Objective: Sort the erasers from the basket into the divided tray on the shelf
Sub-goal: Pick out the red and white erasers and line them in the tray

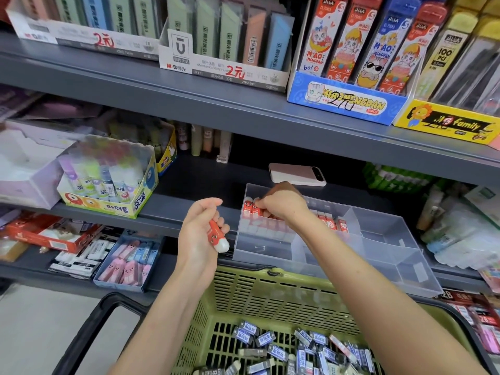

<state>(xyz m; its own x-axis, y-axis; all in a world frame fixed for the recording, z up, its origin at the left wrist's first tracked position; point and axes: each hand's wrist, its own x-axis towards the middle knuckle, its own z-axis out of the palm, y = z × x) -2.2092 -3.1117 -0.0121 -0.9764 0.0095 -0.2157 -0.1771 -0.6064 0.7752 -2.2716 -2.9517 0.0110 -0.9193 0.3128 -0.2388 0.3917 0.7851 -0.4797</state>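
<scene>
Sorting red erasers into the clear tray

Reaching into the divided tray (384, 231) on the dark shelf (189, 209), the right hand (281, 203) has its fingers pinched together on a red eraser (255, 207) standing in the tray's back-left compartment, beside others of the same red and white kind. More red erasers (331, 221) stand in a row along the middle of the tray; the compartments to the right look bare.

From the head camera, the left hand (201, 231) hovers just left of the tray, above the basket's rim, closed around another red eraser (217, 235) whose white end points down and toward the tray. The green basket (270, 299) sits below both forearms, holding a loose heap of dark-sleeved erasers (297, 350) with blue and white labels.

A pink phone (297, 174) lies flat on the shelf just behind the tray. Farther left on the same shelf stands a box of glue sticks (108, 180). One shelf lower, a small blue tray (130, 263) holds pink and blue erasers.
</scene>
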